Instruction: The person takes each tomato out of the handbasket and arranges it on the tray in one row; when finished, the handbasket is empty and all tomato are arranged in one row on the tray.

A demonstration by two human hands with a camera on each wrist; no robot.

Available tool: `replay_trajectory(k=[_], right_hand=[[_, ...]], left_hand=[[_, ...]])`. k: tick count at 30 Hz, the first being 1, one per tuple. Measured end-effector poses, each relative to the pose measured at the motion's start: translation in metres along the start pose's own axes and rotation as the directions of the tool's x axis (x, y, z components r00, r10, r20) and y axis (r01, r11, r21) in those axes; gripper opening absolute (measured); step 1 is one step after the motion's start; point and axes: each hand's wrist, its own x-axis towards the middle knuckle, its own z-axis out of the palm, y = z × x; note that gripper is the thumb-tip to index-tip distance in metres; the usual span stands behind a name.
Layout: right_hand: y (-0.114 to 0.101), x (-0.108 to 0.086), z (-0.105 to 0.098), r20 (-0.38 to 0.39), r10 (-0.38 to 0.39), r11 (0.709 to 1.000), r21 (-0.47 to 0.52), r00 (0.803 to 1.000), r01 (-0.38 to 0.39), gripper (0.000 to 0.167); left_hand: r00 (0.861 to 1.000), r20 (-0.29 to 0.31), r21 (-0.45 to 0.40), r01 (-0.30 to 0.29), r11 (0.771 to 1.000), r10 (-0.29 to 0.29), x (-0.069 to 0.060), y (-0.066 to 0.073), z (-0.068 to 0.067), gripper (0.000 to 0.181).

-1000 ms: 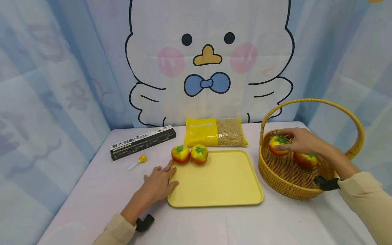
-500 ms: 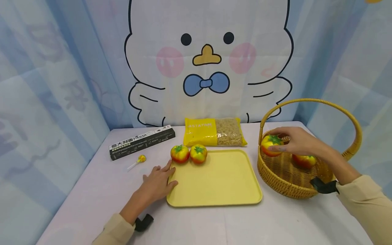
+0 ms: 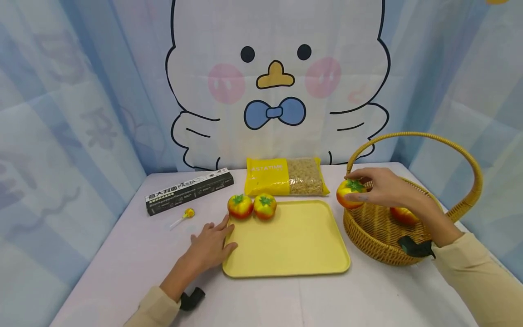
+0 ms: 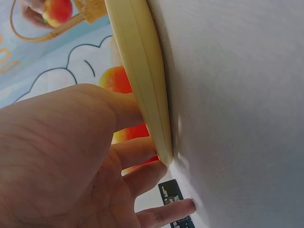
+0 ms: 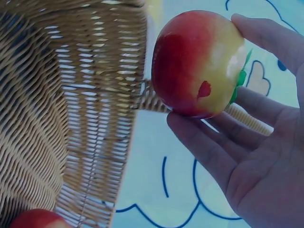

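My right hand holds a red-and-yellow toy tomato between thumb and fingers, at the left rim of the wicker basket. The right wrist view shows this tomato gripped, its green leaves toward the palm. Another tomato lies inside the basket, partly covered by the right arm. On the yellow tray, two tomatoes, one at the corner and one beside it, sit at the back left. My left hand rests with extended fingers against the tray's left edge.
A black pasta box lies at the back left, with a lollipop in front of it. Behind the tray is a yellow pasta bag. The basket's tall handle arches over its opening. Curtains enclose the table.
The right hand has carried its tomato left, from inside the basket to its left rim. The left hand stays at the tray's edge.
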Motion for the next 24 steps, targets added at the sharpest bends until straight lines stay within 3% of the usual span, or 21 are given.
replay_trajectory(k=[6, 13, 24], right_hand=[[-0.011, 0.003, 0.002, -0.006, 0.001, 1.0, 0.013, 1.0, -0.001, 0.066], [-0.019, 0.008, 0.012, 0.001, -0.029, 0.999, 0.022, 1.0, 0.029, 0.058], [-0.037, 0.028, 0.032, 0.019, -0.057, 0.989, 0.137, 0.998, 0.054, 0.059]], left_hand=[[1.0, -0.003, 0.007, 0.005, 1.0, -0.005, -0.002, 0.0, -0.002, 0.062], [1.0, 0.008, -0.01, 0.006, 1.0, -0.006, 0.0, 0.002, 0.001, 0.061], [1.0, 0.003, 0.002, 0.017, 1.0, -0.017, -0.002, 0.002, 0.0, 0.061]])
